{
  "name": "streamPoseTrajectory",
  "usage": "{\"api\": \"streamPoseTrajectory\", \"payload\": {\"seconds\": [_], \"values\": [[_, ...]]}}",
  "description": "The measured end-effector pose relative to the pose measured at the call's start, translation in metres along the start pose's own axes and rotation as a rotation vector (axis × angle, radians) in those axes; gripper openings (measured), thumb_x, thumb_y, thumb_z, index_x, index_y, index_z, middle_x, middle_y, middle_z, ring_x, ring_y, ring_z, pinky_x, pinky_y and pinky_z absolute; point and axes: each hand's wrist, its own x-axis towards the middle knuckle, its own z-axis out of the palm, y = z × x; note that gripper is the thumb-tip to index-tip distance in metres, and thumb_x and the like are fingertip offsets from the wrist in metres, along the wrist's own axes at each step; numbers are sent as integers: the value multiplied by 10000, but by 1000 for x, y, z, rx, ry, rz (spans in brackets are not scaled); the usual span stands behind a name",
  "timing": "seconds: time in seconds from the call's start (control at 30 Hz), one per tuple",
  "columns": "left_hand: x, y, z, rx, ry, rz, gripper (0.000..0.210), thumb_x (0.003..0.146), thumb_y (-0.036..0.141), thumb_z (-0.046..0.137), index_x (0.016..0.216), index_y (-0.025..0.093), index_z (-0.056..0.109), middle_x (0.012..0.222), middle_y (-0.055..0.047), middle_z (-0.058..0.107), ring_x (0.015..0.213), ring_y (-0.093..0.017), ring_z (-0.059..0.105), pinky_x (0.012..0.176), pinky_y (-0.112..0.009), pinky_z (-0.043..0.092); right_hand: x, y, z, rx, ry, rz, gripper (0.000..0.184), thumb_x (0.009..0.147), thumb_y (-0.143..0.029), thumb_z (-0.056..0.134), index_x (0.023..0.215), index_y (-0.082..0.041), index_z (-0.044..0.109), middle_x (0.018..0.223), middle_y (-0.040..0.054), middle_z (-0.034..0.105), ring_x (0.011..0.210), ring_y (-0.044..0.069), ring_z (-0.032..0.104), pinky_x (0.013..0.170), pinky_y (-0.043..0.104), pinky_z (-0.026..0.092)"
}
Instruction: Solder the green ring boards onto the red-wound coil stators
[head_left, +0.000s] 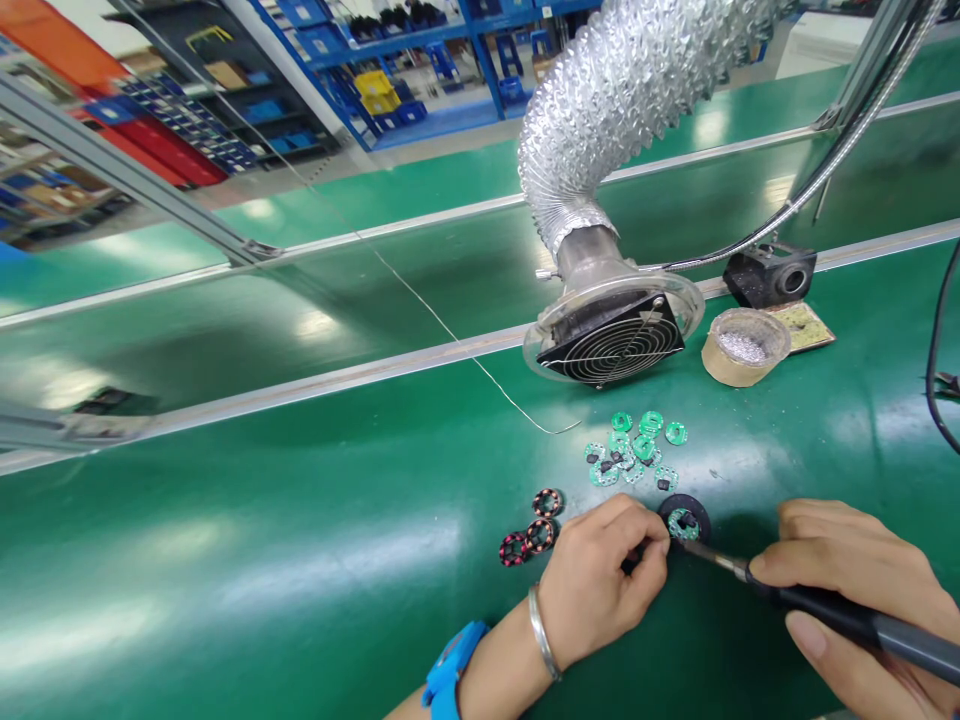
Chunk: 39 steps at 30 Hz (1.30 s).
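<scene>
My right hand (862, 590) grips a soldering iron (840, 612) by its black handle. The iron's metal tip reaches the lower edge of a small round green circuit board (682, 525), which sits inside a black ring-shaped holder (701, 508). Pinched together at the left side of that holder are the fingers of my left hand (604, 575); what lies between their tips is too small to make out. Several copper-wound ring coils (541, 535) lie just left of this hand. Beyond the holder is a loose group of green ring-shaped circuit boards (643, 447), some bearing small black parts.
A fume extractor (615, 340) on a silver flexible duct (577, 130) hangs over the bench. Thin solder wire (495, 382) dangles to the green bench top (300, 560). A round tub (735, 365) of silvery bits stands back right, by a black stand (772, 275) and a yellowish pad (806, 328).
</scene>
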Motion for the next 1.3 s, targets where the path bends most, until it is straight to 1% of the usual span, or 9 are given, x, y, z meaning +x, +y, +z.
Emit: {"api": "streamPoseTrajectory", "payload": {"seconds": [0.1, 0.2, 0.33, 0.4, 0.53, 0.6, 0.87, 1.13, 1.3], "values": [[1, 0, 0, 0, 3, 2, 122, 829, 104, 502, 790, 178, 591, 701, -20, 633, 598, -121, 570, 572, -218, 469, -5, -1, -2, -45, 24, 29, 139, 912, -202, 459, 974, -202, 584, 593, 28, 574, 539, 193, 602, 467, 324, 456], [1, 1, -1, 10, 5, -1, 121, 830, 111, 500, 786, 182, 587, 697, -18, 629, 593, -120, 565, 566, -218, 470, -8, 3, -1, -77, 60, 42, 183, 927, -221, 451, 1054, -215, 582, 620, 40, 590, 601, 225, 640, 481, 339, 468], [0, 1, 0, 14, 7, 1, 121, 828, 109, 498, 792, 186, 585, 706, -14, 630, 596, -120, 574, 570, -220, 480, -4, 19, 13, -31, 73, -19, 360, 886, -101, 484, 1235, -179, 528, 685, 7, 619, 549, 148, 588, 505, 271, 482], [0, 1, 0, 17, 13, 7, 125, 828, 103, 497, 800, 186, 586, 711, -13, 631, 603, -120, 581, 577, -221, 485, 1, 28, 24, -23, 79, -49, 356, 885, -44, 489, 1213, -171, 544, 756, 14, 638, 604, 128, 574, 553, 248, 485], [-2, 2, 2, 67, 22, 47, 138, 834, 93, 492, 790, 187, 583, 695, -9, 621, 609, -122, 584, 583, -223, 486, 5, 43, 38, -34, -42, -100, 306, 895, -29, 456, 1143, -158, 578, 690, -2, 557, 663, 145, 506, 657, 286, 488], [-2, 3, 3, 101, 24, 69, 132, 836, 93, 501, 801, 185, 588, 697, -11, 623, 614, -127, 591, 585, -228, 487, 4, 46, 40, -27, -58, -113, 317, 891, -18, 448, 1150, -148, 574, 672, -9, 519, 674, 149, 485, 694, 301, 492], [-3, 6, 7, 142, 36, 121, 114, 885, 139, 552, 939, 202, 630, 799, -19, 660, 674, -138, 634, 610, -232, 498, 3, 44, 40, -27, -29, -99, 285, 921, -46, 450, 1157, -157, 566, 681, -6, 508, 673, 143, 461, 664, 283, 481], [-2, 11, 12, 86, 21, 41, 117, 852, 106, 514, 860, 198, 586, 761, -11, 601, 625, -127, 578, 561, -223, 461, 4, 45, 41, -59, -27, -101, 264, 935, -63, 437, 1134, -162, 578, 682, -4, 538, 658, 143, 501, 640, 278, 460], [1, 16, 13, -6, 27, -131, 116, 814, 96, 483, 758, 192, 517, 710, -2, 523, 582, -115, 516, 502, -211, 410, 2, 46, 41, -50, -15, -114, 283, 912, -36, 449, 1138, -147, 578, 691, 8, 566, 681, 152, 508, 646, 288, 476]]}}
